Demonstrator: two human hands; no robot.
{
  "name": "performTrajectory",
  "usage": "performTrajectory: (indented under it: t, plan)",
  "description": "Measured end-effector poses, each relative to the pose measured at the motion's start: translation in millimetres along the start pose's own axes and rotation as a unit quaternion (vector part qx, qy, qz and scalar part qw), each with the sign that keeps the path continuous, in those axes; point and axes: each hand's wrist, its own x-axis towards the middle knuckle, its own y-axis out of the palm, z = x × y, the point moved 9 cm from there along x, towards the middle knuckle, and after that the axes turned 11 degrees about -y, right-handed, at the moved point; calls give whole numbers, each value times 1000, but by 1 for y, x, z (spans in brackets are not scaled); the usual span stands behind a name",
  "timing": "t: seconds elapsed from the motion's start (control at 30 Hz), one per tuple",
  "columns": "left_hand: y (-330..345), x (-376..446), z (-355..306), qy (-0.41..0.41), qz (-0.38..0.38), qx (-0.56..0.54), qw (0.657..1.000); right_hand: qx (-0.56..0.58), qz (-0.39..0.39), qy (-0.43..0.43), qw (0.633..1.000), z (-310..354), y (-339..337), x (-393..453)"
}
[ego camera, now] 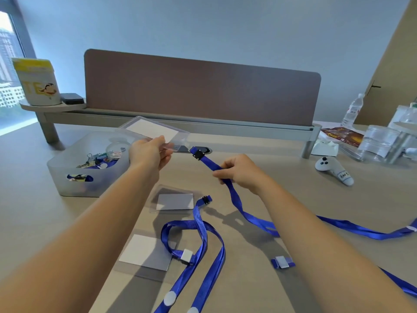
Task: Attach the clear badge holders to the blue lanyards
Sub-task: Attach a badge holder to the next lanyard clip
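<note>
The left hand (150, 152) holds a clear plastic badge holder with a white card inside (153, 132) above the table (316, 199), its grip pinching the holder's near edge. The right hand (237, 170) pinches a blue ribbon lanyard (237, 206) just below its black clip (198, 154), which is raised beside the holder, apart from it. 2 more clear badge holders (173, 201) and another blue lanyard (203, 233) lie toward the table's near edge.

A clear rectangular plastic badge holder (155, 132) with a white card inside is raised, tilted, above the beige table (316, 199), apart from the black clasp (198, 154) of a lifted blue ribbon lanyard (237, 199). Two more clear holders (174, 201) (146, 253) lie flat nearer, beside a second blue lanyard (203, 240).
</note>
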Motion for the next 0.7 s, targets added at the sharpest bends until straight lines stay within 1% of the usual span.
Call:
performTrajectory:
  t: [0.07, 0.13, 0.17, 0.2, 0.23, 0.3, 0.37, 0.4, 0.47, 0.5, 0.53, 0.57, 0.6, 0.63, 0.67, 0.7]
  plan:
    - [-7, 5, 1, -3, -13, -3, 1000, 101, 26, 13, 994, -1, 3, -5]
    - [-15, 9, 3, -5, -25, -1, 1000, 184, 50, 30, 981, -4, 7, -9]
    - [-19, 12, 5, -9, -30, 0, 1000, 215, 57, 37, 974, -5, 10, -11]
    - [-22, 14, 7, -14, -34, 0, 999, 222, 60, 41, 972, -7, 10, -11]
    - [-25, 15, 10, -21, -37, 0, 999, 198, 58, 42, 978, -6, 9, -12]
    - [-27, 15, 15, -30, -39, 1, 999, 76, 53, 32, 995, -7, 7, -11]
    - [-25, 12, 17, -29, -39, 3, 999, -54, 47, 23, 997, -7, 6, -12]
    - [-22, 9, 18, -27, -37, 4, 999, -125, 43, 23, 991, -9, 5, -12]
    - [-17, 4, 18, -23, -31, 9, 999, -290, 37, 34, 956, -17, 4, -16]
    - [-12, 1, 19, -21, -22, 10, 999, -337, 27, 33, 940, -18, 4, -17]
    - [-7, -3, 19, -19, -7, 11, 1000, -340, 6, 21, 940, -17, 4, -18]
    - [0, -6, 19, -18, 12, 11, 1000, -296, -18, 6, 955, -13, 6, -18]
    - [6, -10, 19, -17, 32, 10, 999, -209, -43, -3, 977, -11, 9, -19]
    - [12, -14, 19, -19, 49, 4, 999, -99, -50, 6, 994, -11, 16, -18]
    - [18, -18, 19, -22, 65, -2, 998, 23, -39, 33, 998, -13, 29, -18]
    - [24, -22, 18, -22, 81, -8, 996, 141, -19, 68, 987, -15, 46, -20]
